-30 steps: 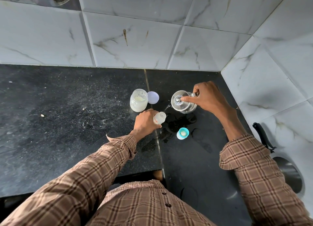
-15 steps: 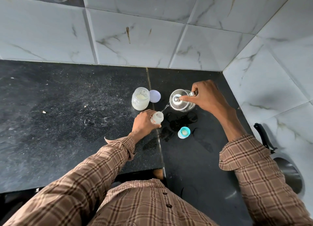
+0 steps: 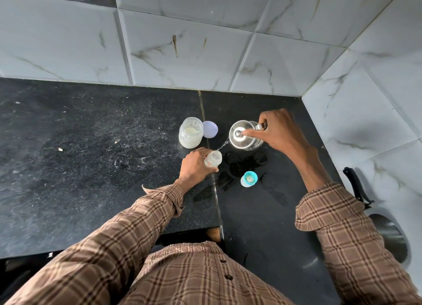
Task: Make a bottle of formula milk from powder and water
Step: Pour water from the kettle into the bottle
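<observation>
little has shifted in head view: right hand (image 3: pixel 279 131) still grips tilted kettle (image 3: pixel 243 135), thumb on lid; left hand (image 3: pixel 196 166) grips bottle (image 3: pixel 214 159) on counter (image 3: pixel 91 156). keep stream thin, spout centred, bottle steady.

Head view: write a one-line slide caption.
Right hand pours kettle water into the bottle held by the left hand.

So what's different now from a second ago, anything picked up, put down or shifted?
Nothing taken hold of or let go. The right hand still tips the steel kettle, finger on its lid, pouring water into the bottle that the left hand keeps gripping. The powder jar, its lid and the teal cap stayed put.
</observation>
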